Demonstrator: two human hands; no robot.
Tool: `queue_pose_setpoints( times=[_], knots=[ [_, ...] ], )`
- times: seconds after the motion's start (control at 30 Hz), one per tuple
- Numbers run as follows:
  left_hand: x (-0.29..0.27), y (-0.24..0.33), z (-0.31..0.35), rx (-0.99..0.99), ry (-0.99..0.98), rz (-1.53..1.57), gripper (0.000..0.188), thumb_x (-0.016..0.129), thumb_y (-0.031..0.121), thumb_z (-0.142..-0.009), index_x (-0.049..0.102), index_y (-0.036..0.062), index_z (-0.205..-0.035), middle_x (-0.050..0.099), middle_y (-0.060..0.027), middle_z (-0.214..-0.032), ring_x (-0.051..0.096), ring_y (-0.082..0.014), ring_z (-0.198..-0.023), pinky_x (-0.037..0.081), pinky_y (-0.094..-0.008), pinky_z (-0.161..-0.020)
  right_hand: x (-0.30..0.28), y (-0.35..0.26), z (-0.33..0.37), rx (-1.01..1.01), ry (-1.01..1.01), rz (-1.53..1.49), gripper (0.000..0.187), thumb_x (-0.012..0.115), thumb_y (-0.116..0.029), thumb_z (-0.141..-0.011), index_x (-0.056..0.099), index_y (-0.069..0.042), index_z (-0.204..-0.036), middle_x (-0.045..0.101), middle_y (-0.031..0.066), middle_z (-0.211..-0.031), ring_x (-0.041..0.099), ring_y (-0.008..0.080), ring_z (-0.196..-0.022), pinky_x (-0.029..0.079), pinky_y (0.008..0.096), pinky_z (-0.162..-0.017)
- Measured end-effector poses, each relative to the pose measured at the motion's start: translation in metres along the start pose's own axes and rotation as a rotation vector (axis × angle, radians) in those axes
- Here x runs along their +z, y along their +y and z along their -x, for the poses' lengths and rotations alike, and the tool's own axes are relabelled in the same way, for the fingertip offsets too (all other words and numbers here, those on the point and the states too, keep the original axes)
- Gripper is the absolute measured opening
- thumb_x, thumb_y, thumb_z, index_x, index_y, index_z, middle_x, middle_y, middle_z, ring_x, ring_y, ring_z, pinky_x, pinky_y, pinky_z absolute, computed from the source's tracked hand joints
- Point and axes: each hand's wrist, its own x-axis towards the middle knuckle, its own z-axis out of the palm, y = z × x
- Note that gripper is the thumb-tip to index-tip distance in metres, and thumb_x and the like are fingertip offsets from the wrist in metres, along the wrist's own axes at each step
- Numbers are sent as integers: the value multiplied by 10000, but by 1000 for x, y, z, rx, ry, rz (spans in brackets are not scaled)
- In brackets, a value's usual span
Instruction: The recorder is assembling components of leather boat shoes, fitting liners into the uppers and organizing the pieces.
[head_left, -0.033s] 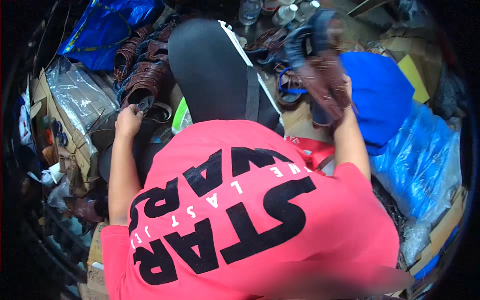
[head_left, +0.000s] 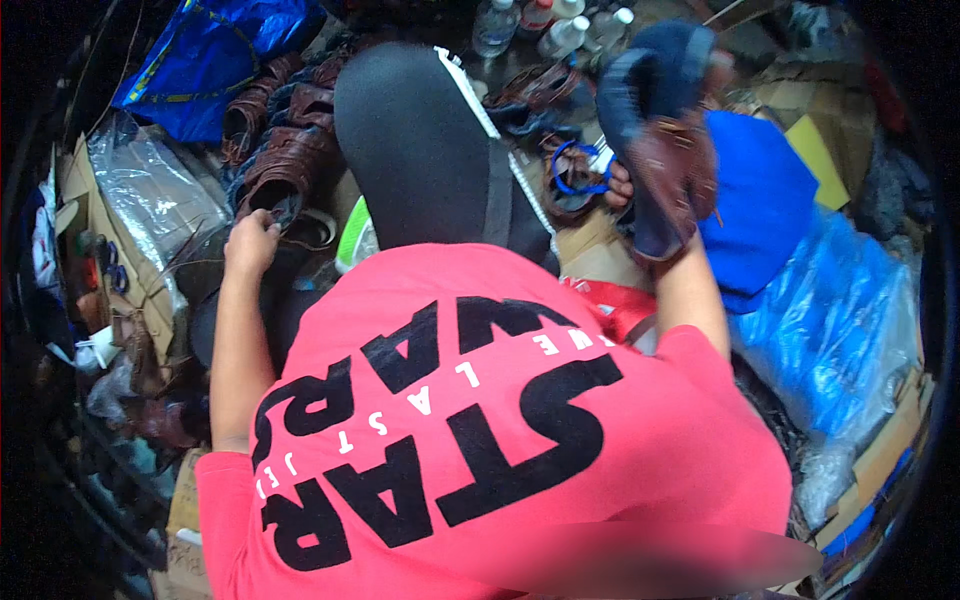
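My right hand point(head_left: 620, 187) is closed on a brown leather shoe upper point(head_left: 672, 165) with a dark blue lining, lifted in front of my right forearm. Fingertips show at its left edge; the rest of the hand is behind the leather. Loose thread ends stick out along its seam, and its top end is blurred. My left hand point(head_left: 254, 240) is closed at the near rim of a row of nested brown shoe uppers point(head_left: 290, 155). Between them, my bent knee point(head_left: 410, 140) in black cloth with a white stripe rises.
Several bottles point(head_left: 497, 28) stand at the far side. More uppers point(head_left: 540, 92) and a blue ring-shaped thing point(head_left: 578, 172) lie beyond the knee. A blue cloth-like pad point(head_left: 765, 200) and blue plastic sheeting point(head_left: 840, 320) are at right. Clear plastic point(head_left: 150, 190) and scissors point(head_left: 118, 275) lie left.
The shoe upper in my right hand has moved slightly right and turned more upright. Fingertips now show at its left edge. My left hand remains at the nested uppers.
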Motion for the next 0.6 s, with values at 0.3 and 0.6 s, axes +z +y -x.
queue_pose_setpoints(
  times=[0.3,0.6],
  knots=[
    [11,-8,12,-26,66,131,190,576,227,-784,596,77,-898,623,-165,-924,581,-344,-924,435,-461,-773,103,20,-36,242,-1239,-679,415,397,-254,-914,455,-17,-1250,623,184,-890,633,202,-703,508,328,-698],
    [29,-12,18,-14,99,169,184,584,221,-771,587,70,-877,599,-143,-974,559,-328,-951,439,-450,-777,153,31,-13,536,-1226,-635,505,399,-364,-884,452,-21,-1251,618,176,-948,603,187,-698,481,323,-646]
  ],
)
